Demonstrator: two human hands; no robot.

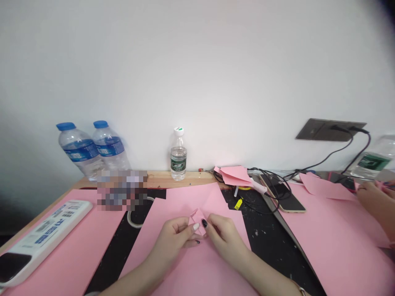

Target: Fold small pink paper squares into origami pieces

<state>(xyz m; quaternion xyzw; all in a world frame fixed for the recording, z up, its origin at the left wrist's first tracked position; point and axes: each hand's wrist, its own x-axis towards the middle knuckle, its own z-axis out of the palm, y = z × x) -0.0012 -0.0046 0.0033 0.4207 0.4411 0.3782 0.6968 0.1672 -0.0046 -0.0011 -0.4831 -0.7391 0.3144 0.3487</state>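
Note:
A small piece of folded pink paper [197,215] is pinched between my two hands, just above a large pink sheet [197,267]. My left hand [175,234] grips its left side, thumb on top and fingers beneath. On the right side, my right hand [224,234] presses it with a dark-nailed thumb. Creases and flaps show on the paper's upper face. The fingertips cover part of its lower edge.
A long white box [58,234] lies on pink paper at the left. Bottles [178,158] stand along the wall. Right of centre are a phone [284,193], black cables [262,207] and pink scraps [236,175]. Another person's hands [376,201] work at the far right.

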